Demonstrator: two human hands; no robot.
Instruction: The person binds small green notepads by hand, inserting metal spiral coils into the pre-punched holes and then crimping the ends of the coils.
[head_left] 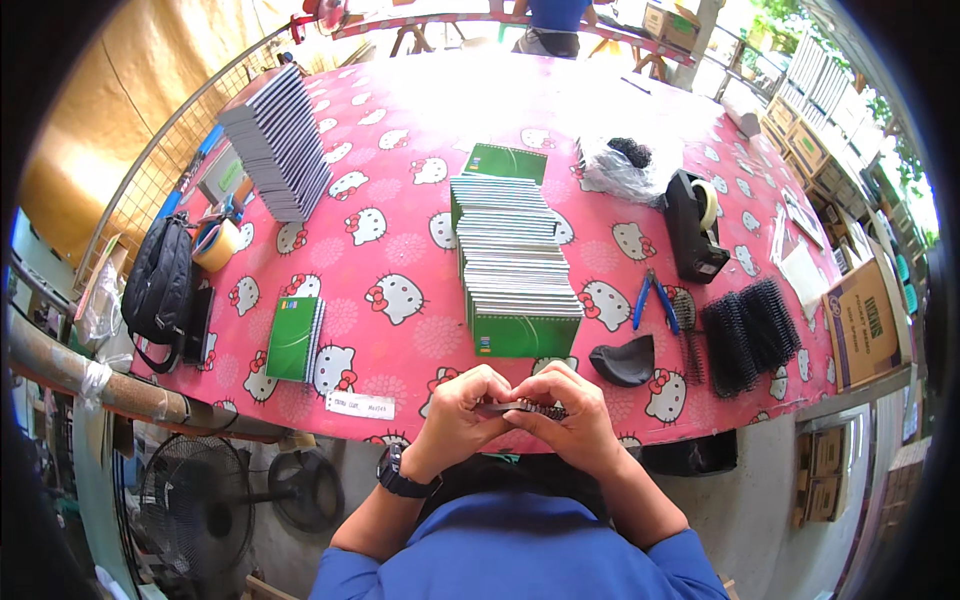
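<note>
on the left, a green notebook [291,338] is lying flat on the pink surface [400,220]; a wide gap is giving moving room before the long row of notebooks [515,260]. the left hand [462,408] is pinching, its grip closed, a small coil-bound notebook [540,409], which is hanging over the near edge, partly hidden. it is looking light, with bendable pages and a delicate coil, so the cover edges are offering safer hold. the right hand [580,415] is closing its grip at the coil end. farther right, pliers [655,300] and black coils [750,335] are narrowing the room.
</note>
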